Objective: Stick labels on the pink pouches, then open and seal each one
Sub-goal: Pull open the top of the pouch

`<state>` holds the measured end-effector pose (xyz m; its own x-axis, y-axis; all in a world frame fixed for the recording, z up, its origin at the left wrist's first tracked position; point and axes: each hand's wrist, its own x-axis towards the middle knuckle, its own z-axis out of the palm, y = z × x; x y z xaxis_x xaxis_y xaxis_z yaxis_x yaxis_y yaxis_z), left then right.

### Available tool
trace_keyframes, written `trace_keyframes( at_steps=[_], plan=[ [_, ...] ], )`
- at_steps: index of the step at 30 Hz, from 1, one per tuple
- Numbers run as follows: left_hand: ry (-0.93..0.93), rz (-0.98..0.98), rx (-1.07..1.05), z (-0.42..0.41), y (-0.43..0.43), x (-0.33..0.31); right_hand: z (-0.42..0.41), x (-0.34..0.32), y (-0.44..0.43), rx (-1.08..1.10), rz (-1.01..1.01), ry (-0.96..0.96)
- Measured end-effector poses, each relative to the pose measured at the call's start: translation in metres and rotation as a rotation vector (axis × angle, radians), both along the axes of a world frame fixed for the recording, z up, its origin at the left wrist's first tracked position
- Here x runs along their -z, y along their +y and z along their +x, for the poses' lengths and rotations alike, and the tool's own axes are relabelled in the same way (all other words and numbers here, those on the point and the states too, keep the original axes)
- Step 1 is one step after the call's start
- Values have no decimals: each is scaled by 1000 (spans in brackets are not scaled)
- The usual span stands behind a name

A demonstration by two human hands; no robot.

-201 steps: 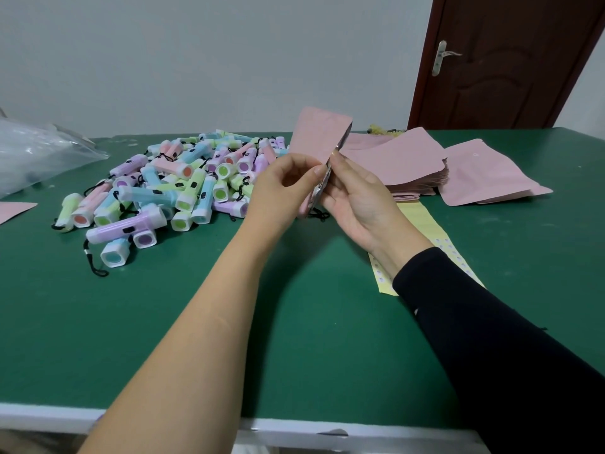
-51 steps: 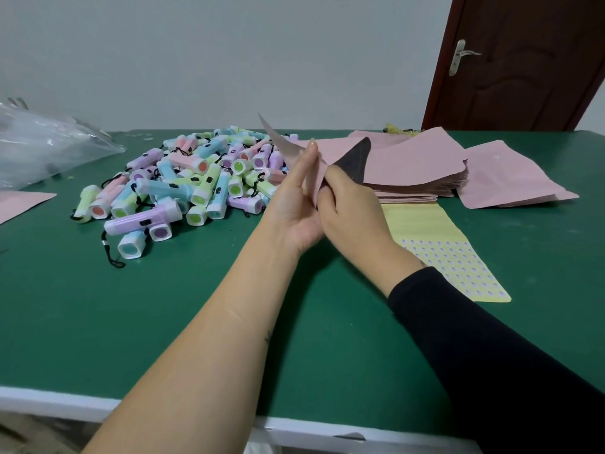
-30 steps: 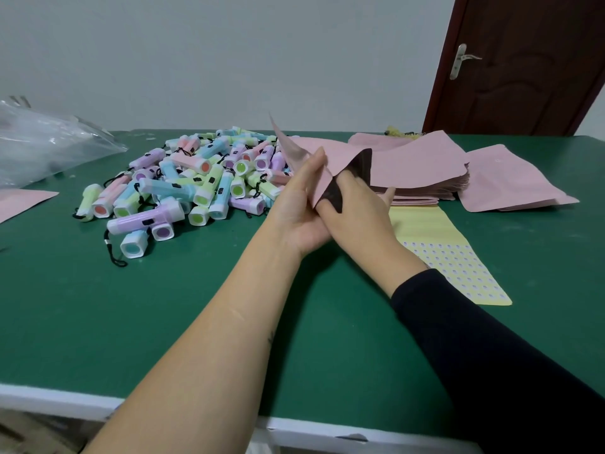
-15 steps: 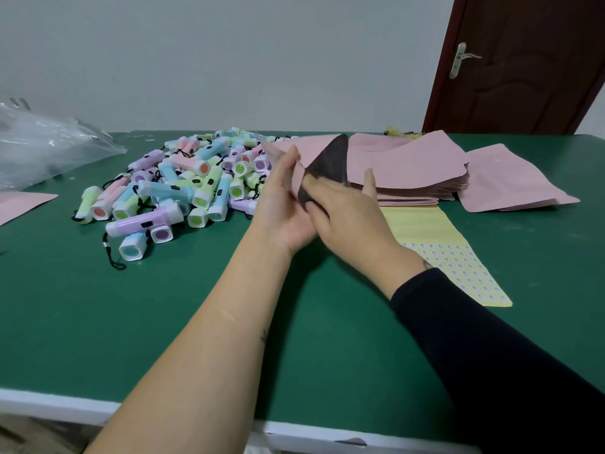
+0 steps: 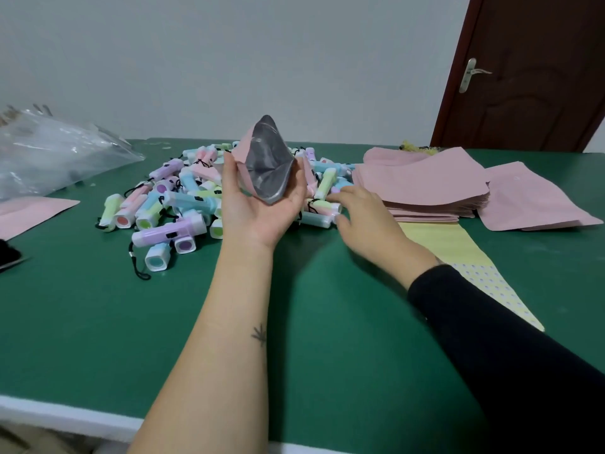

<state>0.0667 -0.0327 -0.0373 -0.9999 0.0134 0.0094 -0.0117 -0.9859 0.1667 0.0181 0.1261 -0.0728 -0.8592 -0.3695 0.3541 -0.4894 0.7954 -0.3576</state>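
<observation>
Head view: the left grip cups a pink pouch above the green desk, thumb and fingers curled round its gaping mouth, silver lining showing. The right grip, fingers loosely spread, touches the torch pile at its near edge.

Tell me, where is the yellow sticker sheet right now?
In the head view, the yellow sticker sheet lies on the green table at the right, just in front of the pile of pink pouches.
</observation>
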Motion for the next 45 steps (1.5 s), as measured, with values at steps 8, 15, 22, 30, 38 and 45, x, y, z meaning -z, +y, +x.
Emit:
trace_keyframes(
  at_steps=[8,15,22,30,38,45],
  plan=[
    [38,62,4,-1,0,-5,-53,-21,-64,73,288,-91],
    [33,80,66,-3,4,-3,-64,-18,-74,82,214,22],
    [92,7,158,-4,15,0,-41,-24,-16,108,-646,62],
    [115,-135,300,-12,49,14,6,-52,55,190,-938,57],
    [147,-189,291,-9,62,17,56,-47,33,-9,-911,499],
    [144,-193,285,0,74,17,58,-32,11,-28,-409,480]
  ],
)
